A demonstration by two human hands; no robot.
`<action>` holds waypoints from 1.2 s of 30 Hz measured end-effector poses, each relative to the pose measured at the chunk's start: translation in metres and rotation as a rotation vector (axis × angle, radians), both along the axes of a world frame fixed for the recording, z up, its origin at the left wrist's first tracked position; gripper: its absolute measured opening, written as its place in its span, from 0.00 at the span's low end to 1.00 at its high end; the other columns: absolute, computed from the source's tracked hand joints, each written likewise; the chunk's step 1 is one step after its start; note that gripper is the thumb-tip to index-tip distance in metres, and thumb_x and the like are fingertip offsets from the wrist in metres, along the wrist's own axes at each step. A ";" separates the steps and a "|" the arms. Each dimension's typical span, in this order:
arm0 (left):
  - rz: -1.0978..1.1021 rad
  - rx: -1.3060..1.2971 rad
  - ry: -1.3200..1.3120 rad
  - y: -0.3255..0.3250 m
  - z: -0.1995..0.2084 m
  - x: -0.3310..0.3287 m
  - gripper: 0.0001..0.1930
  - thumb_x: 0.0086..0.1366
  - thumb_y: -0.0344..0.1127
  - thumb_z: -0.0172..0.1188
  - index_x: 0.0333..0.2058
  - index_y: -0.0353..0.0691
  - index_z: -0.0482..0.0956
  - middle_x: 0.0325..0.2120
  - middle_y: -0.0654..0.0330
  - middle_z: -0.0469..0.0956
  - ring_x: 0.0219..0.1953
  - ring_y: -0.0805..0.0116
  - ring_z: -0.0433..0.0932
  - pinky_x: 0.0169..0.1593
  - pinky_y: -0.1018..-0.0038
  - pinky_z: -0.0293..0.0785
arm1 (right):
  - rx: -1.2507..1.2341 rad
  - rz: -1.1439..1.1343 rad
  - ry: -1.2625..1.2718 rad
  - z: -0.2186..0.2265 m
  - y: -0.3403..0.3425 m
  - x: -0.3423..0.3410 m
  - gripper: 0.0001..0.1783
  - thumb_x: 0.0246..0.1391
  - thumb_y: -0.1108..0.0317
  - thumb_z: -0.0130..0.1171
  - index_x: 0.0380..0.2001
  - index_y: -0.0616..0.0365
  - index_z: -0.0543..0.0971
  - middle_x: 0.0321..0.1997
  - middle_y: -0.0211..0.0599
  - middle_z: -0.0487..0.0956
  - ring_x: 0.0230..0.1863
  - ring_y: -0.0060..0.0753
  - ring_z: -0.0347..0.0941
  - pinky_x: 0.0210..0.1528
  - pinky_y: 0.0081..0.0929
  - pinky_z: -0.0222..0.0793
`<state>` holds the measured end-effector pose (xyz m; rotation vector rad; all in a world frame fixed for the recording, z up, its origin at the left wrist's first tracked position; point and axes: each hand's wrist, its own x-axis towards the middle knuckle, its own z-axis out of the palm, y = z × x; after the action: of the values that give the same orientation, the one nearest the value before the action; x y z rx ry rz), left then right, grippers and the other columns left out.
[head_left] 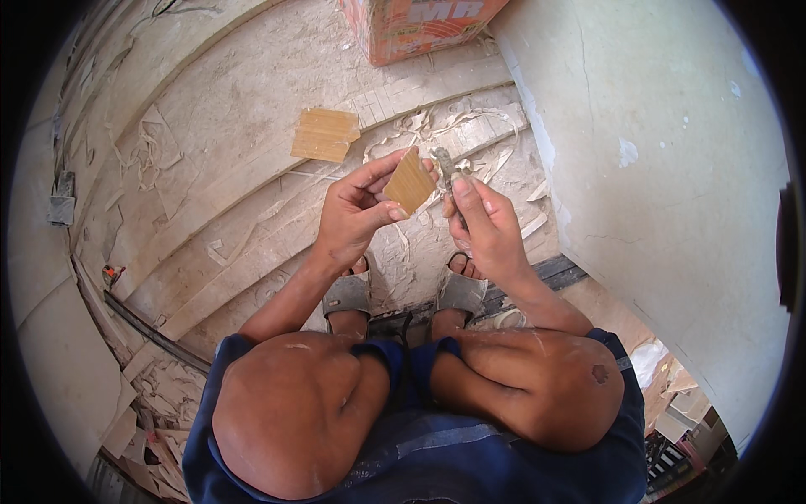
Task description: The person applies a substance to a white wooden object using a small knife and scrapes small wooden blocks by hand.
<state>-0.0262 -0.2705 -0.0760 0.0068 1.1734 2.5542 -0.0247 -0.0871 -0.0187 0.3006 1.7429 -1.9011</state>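
My left hand (353, 210) grips a small wood-grain piece (410, 183) by its edges, thumb at the lower edge and fingers behind. The piece is tilted, its yellow-brown face partly toward me. Close by on the right, my right hand (491, 223) is closed around a short, worn grey metal tool (444, 160). The tool's upper end points up beside the piece; its exact kind is unclear, as my fingers hide much of it. A second wood-grain piece (326, 134) lies flat on the dusty floor beyond my left hand.
A red-orange box (420, 34) stands at the far edge. Pale strips and scraps (495, 126) litter the dusty floor (235, 109). A large pale panel (646, 151) rises on the right. My sandalled feet (347, 294) are below my hands. A dark bar (159, 332) lies at left.
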 end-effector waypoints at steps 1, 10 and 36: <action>0.011 0.002 0.001 0.001 0.002 0.000 0.33 0.51 0.22 0.63 0.57 0.31 0.64 0.52 0.51 0.71 0.52 0.66 0.72 0.53 0.74 0.72 | 0.026 0.005 0.020 -0.001 0.000 0.000 0.21 0.64 0.53 0.43 0.26 0.59 0.71 0.13 0.22 0.63 0.15 0.10 0.54 0.18 0.14 0.49; 0.048 -0.030 0.046 0.002 0.008 0.002 0.31 0.53 0.18 0.60 0.57 0.31 0.63 0.54 0.50 0.69 0.53 0.68 0.71 0.52 0.75 0.72 | 0.188 0.077 0.209 -0.005 -0.008 0.003 0.20 0.65 0.56 0.42 0.24 0.59 0.70 0.13 0.23 0.62 0.15 0.10 0.54 0.18 0.14 0.49; 0.192 -0.044 -0.278 -0.012 -0.016 0.001 0.23 0.62 0.28 0.55 0.55 0.28 0.63 0.51 0.48 0.70 0.53 0.57 0.71 0.57 0.67 0.70 | 1.047 0.135 0.752 -0.132 0.092 -0.076 0.22 0.58 0.70 0.44 0.57 0.59 0.67 0.39 0.44 0.77 0.33 0.42 0.76 0.35 0.32 0.71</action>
<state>-0.0248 -0.2830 -0.0922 -0.4780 1.1684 2.5815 -0.1004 0.0047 -0.1504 -0.2156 3.0605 -0.8569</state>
